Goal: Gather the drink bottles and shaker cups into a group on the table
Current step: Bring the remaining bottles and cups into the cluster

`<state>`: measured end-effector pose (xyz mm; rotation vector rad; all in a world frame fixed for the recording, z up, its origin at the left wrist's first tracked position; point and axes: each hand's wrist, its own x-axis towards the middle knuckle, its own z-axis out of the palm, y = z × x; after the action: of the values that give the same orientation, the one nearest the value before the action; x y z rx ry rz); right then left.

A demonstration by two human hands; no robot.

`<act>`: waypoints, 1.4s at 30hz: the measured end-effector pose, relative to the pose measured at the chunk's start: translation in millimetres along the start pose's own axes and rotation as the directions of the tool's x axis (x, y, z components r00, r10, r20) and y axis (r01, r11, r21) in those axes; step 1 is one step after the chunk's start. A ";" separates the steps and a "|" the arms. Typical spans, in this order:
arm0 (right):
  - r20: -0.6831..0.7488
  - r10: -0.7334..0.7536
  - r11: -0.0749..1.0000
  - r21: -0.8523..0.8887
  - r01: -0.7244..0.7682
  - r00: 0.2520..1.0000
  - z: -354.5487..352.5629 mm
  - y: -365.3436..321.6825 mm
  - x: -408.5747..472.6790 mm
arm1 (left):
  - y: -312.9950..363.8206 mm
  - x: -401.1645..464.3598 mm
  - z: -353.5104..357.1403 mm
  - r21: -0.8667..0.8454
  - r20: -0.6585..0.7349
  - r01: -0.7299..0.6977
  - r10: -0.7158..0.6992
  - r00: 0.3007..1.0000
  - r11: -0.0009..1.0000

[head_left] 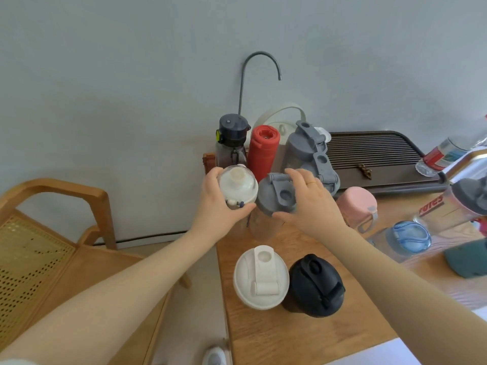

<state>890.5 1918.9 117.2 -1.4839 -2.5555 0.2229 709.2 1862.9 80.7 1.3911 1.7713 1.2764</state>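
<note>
My left hand [214, 204] grips a clear bottle with a white cap [237, 184] at the table's far left corner. My right hand [308, 204] is closed around a clear shaker cup with a grey lid [274, 197] right beside it. Behind them stand a dark-capped bottle [232, 138], a red bottle [263, 151] and a large grey-lidded jug [303, 148]. Nearer to me stand a white-lidded shaker [261, 276] and a black shaker [315, 285]. To the right are a pink cup [357, 204] and a blue-lidded bottle [408, 237].
A dark slatted tea tray [374, 151] lies at the back right of the wooden table [303, 338], with a plastic water bottle [442, 154] on its right end. A gooseneck tap [261, 64] rises behind. A wooden cane chair [52, 233] stands on the left.
</note>
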 end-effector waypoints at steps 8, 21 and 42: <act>0.127 -0.125 0.987 -0.085 0.136 0.984 -0.3 2.9 12.2 | 4.7 13.8 -20.6 0.290 0.267 -0.121 0.041 0.963 0.949; 0.116 -0.030 0.996 -0.080 0.039 0.993 -13.6 -5.9 44.9 | 16.4 17.0 -26.3 0.436 0.291 -0.155 0.025 0.957 0.886; 0.191 -0.106 0.993 -0.028 0.114 0.976 -9.7 14.7 24.6 | 11.4 14.9 -0.2 0.299 0.190 -0.089 0.033 0.981 0.950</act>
<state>893.2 1947.9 125.4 -1.3898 -2.7973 0.3142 709.2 1877.0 93.0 1.6873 1.8664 0.8932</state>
